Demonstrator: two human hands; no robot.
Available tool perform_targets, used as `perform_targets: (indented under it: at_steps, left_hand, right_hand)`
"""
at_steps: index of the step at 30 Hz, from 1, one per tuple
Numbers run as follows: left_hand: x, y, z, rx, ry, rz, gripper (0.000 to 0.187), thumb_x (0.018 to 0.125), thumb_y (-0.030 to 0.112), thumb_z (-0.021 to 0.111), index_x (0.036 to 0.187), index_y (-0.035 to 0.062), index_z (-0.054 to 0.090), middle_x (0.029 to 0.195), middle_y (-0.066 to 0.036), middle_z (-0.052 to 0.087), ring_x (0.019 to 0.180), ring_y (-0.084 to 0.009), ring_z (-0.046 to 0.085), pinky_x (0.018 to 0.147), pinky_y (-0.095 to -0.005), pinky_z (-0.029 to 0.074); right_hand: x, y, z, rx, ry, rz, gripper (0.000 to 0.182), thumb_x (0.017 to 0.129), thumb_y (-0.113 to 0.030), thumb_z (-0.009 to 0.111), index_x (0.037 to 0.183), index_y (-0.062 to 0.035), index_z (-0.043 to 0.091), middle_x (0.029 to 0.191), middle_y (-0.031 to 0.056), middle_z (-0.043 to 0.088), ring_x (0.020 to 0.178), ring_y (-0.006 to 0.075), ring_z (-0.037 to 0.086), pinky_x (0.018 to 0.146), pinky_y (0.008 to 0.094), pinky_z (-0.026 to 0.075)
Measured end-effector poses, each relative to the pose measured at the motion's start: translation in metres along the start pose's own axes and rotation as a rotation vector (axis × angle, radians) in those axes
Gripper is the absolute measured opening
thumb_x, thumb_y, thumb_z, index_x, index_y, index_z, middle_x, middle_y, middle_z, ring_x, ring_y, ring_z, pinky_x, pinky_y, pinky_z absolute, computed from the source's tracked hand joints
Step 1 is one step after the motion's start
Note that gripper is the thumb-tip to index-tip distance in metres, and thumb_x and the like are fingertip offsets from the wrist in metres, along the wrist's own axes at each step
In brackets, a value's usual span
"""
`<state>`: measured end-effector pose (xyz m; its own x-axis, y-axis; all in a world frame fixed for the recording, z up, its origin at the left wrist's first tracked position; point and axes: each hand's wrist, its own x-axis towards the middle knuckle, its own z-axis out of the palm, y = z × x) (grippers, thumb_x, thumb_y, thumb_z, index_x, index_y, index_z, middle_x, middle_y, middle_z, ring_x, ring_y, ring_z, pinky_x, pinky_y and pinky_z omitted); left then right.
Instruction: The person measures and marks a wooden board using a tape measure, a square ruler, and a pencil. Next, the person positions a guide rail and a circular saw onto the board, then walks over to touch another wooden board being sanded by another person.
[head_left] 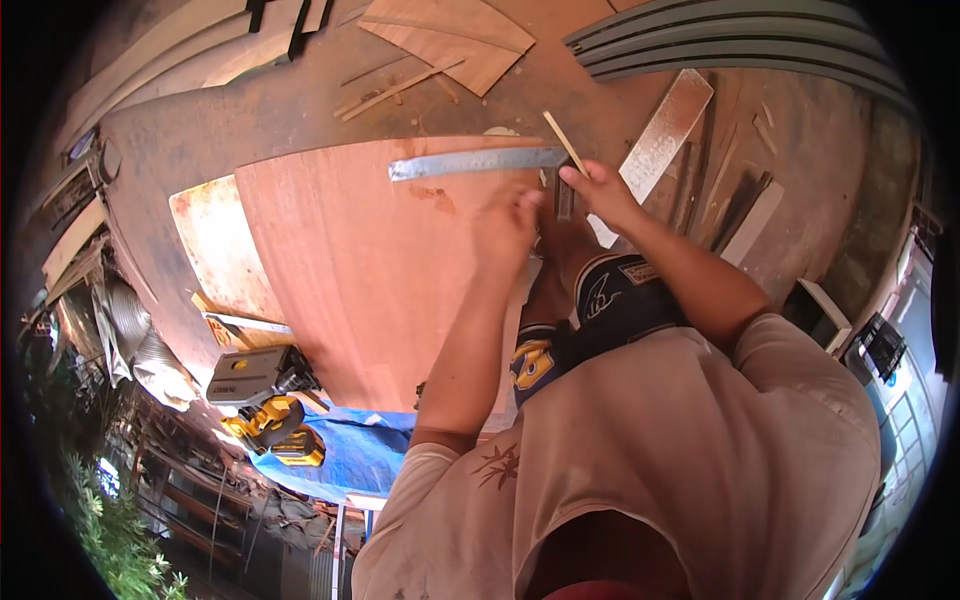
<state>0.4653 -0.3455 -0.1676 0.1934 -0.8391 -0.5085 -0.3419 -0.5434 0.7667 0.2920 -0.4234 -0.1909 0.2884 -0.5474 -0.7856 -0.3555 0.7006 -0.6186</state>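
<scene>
A reddish plywood sheet [350,250] lies in front of me. Across its far part stretches the metal blade of a try square [470,163], whose dark stock hangs down at the sheet's right edge. My right hand [603,193] is closed, its fingertips at the corner of the square. A thin wooden pencil [562,140] sticks up from between those fingers. Over the sheet's right side, just below the blade, is my left hand [508,225]. It is blurred, its fingers seem bent, and I cannot make out anything in them.
A yellow cordless circular saw [270,410] sits at the lower left beside a blue tarp [365,450]. A pale board [225,240] lies at the sheet's left. Plywood offcuts [450,40], a whitish plank [670,130] and grey ribbed panels [740,40] are on the floor beyond.
</scene>
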Motion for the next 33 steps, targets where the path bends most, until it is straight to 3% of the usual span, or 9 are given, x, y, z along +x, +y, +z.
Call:
perform_targets:
  at_steps: [2, 4, 7, 8, 12, 26, 28, 31, 33]
  left_hand:
    - [0.014, -0.034, -0.014, 0.284, 0.436, 0.240, 0.034, 0.086, 0.028, 0.065, 0.107, 0.0010, 0.061, 0.104, -0.019, 0.062, 0.097, -0.0363, 0.059, 0.082, -0.0425, 0.047]
    - [0.024, -0.043, -0.041, 0.414, 0.632, 0.304, 0.047, 0.082, 0.032, 0.069, 0.117, 0.0016, 0.057, 0.124, -0.023, 0.052, 0.118, -0.0392, 0.047, 0.095, -0.0474, 0.039]
    - [0.037, -0.053, -0.063, 0.572, 0.693, 0.355, 0.060, 0.082, 0.033, 0.069, 0.128, 0.0008, 0.048, 0.133, -0.025, 0.042, 0.123, -0.0426, 0.039, 0.100, -0.0530, 0.031]
    - [0.039, -0.060, -0.064, 0.642, 0.641, 0.313, 0.069, 0.084, 0.040, 0.065, 0.134, 0.0001, 0.042, 0.138, -0.026, 0.037, 0.126, -0.0436, 0.036, 0.104, -0.0575, 0.025]
    - [0.045, -0.072, -0.056, 0.776, 0.636, 0.241, 0.074, 0.088, 0.051, 0.054, 0.139, 0.0009, 0.038, 0.144, -0.027, 0.032, 0.134, -0.0440, 0.028, 0.107, -0.0620, 0.018]
    - [0.050, -0.077, -0.052, 0.867, 0.613, 0.195, 0.075, 0.086, 0.048, 0.055, 0.139, -0.0027, 0.037, 0.146, -0.028, 0.030, 0.136, -0.0440, 0.028, 0.107, -0.0635, 0.017]
    - [0.049, -0.077, -0.051, 0.881, 0.595, 0.161, 0.074, 0.090, 0.048, 0.049, 0.142, -0.0015, 0.033, 0.147, -0.027, 0.031, 0.137, -0.0430, 0.026, 0.108, -0.0618, 0.015]
    - [0.049, -0.074, -0.051, 0.869, 0.591, 0.160, 0.074, 0.090, 0.048, 0.049, 0.142, -0.0020, 0.032, 0.146, -0.027, 0.031, 0.137, -0.0429, 0.026, 0.108, -0.0620, 0.015]
    - [0.048, -0.072, -0.052, 0.860, 0.595, 0.170, 0.073, 0.090, 0.047, 0.049, 0.142, -0.0023, 0.033, 0.146, -0.027, 0.032, 0.137, -0.0427, 0.027, 0.107, -0.0619, 0.015]
  right_hand:
    - [0.009, 0.002, 0.000, -0.009, -0.005, 0.002, 0.031, 0.094, -0.030, 0.059, 0.104, -0.0015, 0.063, 0.073, -0.0023, 0.056, 0.064, 0.0075, 0.050, 0.058, 0.0244, 0.043]
    - [0.019, 0.012, 0.003, 0.054, -0.047, 0.073, 0.031, 0.095, -0.032, 0.057, 0.104, -0.0031, 0.062, 0.068, -0.0050, 0.050, 0.054, 0.0047, 0.040, 0.045, 0.0233, 0.034]
    - [0.025, 0.023, 0.018, 0.190, -0.039, 0.024, 0.030, 0.095, -0.032, 0.057, 0.103, -0.0040, 0.061, 0.066, -0.0063, 0.045, 0.050, 0.0032, 0.033, 0.040, 0.0226, 0.027]
    - [0.026, 0.023, 0.020, 0.194, -0.049, 0.018, 0.030, 0.095, -0.032, 0.057, 0.103, -0.0040, 0.061, 0.066, -0.0063, 0.045, 0.050, 0.0032, 0.033, 0.040, 0.0226, 0.027]
    - [0.022, 0.017, 0.022, 0.164, -0.020, 0.016, 0.027, 0.096, -0.031, 0.056, 0.103, -0.0056, 0.060, 0.066, -0.0069, 0.044, 0.049, 0.0027, 0.035, 0.040, 0.0214, 0.027]
    - [0.025, 0.023, 0.022, 0.278, -0.007, 0.012, 0.023, 0.096, -0.030, 0.057, 0.094, -0.0075, 0.059, 0.061, -0.0078, 0.041, 0.047, 0.0021, 0.033, 0.039, 0.0210, 0.025]
    - [0.028, 0.026, 0.019, 0.122, 0.001, -0.016, 0.026, 0.096, -0.031, 0.057, 0.093, -0.0050, 0.061, 0.066, -0.0060, 0.048, 0.055, 0.0040, 0.040, 0.045, 0.0229, 0.034]
    - [0.028, 0.026, 0.023, 0.109, 0.029, -0.119, 0.029, 0.096, -0.031, 0.057, 0.096, -0.0025, 0.063, 0.074, -0.0033, 0.055, 0.065, 0.0064, 0.046, 0.056, 0.0257, 0.041]
    - [0.029, 0.026, 0.021, 0.101, 0.018, -0.078, 0.030, 0.095, -0.031, 0.057, 0.098, -0.0017, 0.063, 0.077, -0.0023, 0.057, 0.070, 0.0071, 0.048, 0.061, 0.0264, 0.042]
